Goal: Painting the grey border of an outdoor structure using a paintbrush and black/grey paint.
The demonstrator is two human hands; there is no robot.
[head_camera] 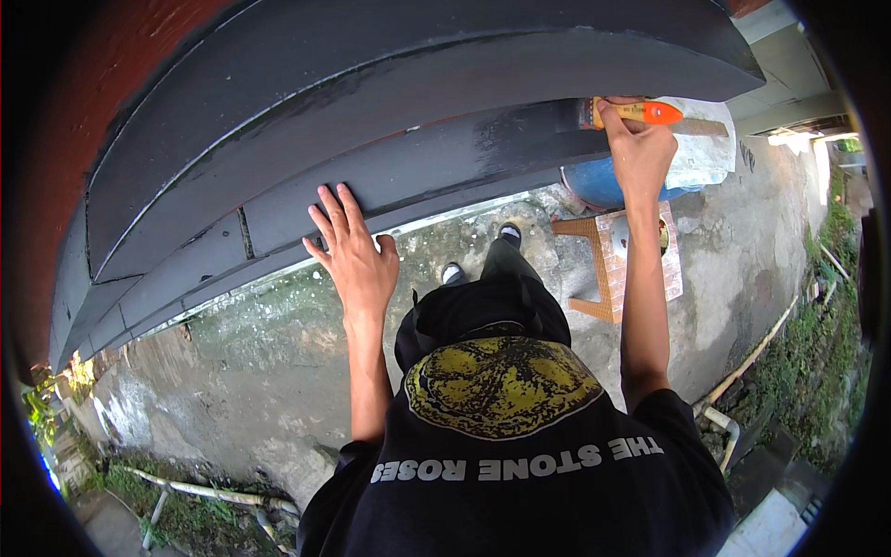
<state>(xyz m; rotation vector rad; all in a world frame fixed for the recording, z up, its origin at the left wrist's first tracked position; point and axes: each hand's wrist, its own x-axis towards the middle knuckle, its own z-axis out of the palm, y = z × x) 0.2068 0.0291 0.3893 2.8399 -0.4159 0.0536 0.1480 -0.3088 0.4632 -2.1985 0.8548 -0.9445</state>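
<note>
My right hand [644, 150] grips a paintbrush [644, 111] with a yellow and orange handle. Its bristles touch the lower grey ledge face [431, 157], where a darker, wet-looking patch of paint [529, 129] spreads to the left of the brush. My left hand [355, 261] holds nothing; its spread fingertips rest on the same ledge face, further left. Above both hands juts a broader dark grey ledge [445, 63] with scuffed edges. The brush tip is partly lost against the dark paint.
A small brick-patterned stool [616, 268] holds a paint container [661, 237], partly behind my right forearm. Close by are a blue drum [592, 182] and a whitish sheet [703, 153]. Stained concrete [278, 390] lies underfoot. Pipes [759, 348] run along the mossy edge behind me.
</note>
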